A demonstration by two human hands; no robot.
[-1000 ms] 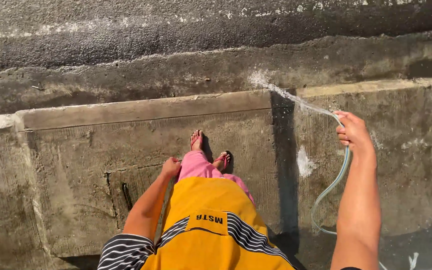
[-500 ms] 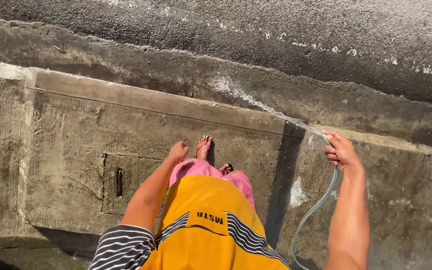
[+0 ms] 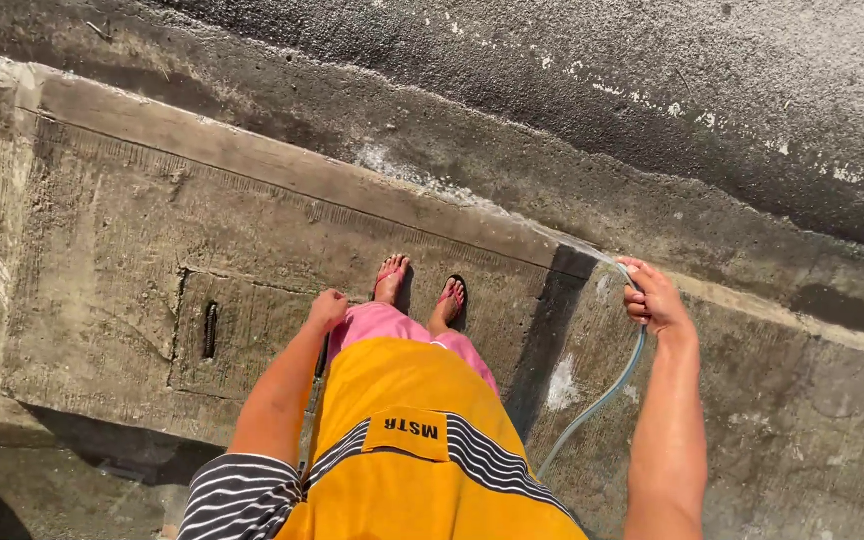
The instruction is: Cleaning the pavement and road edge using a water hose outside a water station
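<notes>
I am looking straight down from a head camera at a person standing on a concrete slab [image 3: 122, 250] in strong sun, and I place everything against that slab. The right hand [image 3: 655, 298] is out past the slab's right-hand edge, fingers curled tight around the end of a thin clear hose [image 3: 607, 392]. The hose drops from the fist and curves down and back toward the person's right side. A narrow water jet [image 3: 472, 197] leaves the hose end and runs left along the slab's far border, landing in a pale splash on the darker strip of gutter [image 3: 432, 130] just beyond it. The left hand [image 3: 328, 307] hangs over the middle of the slab, loosely closed beside the pink trousers; I cannot tell whether it holds anything. Two feet in pink sandals [image 3: 420, 285] stand near the slab's far edge. A small inset cover with a dark slot [image 3: 211, 330] sits in the slab to the left of the feet.

By my reading, the rinsing is only partly along: the gutter and the rough paving [image 3: 652, 80] beyond it look dark and wet, with a white foamy patch [image 3: 562, 385] right of the slab, while most of the slab's own surface looks pale and dry
</notes>
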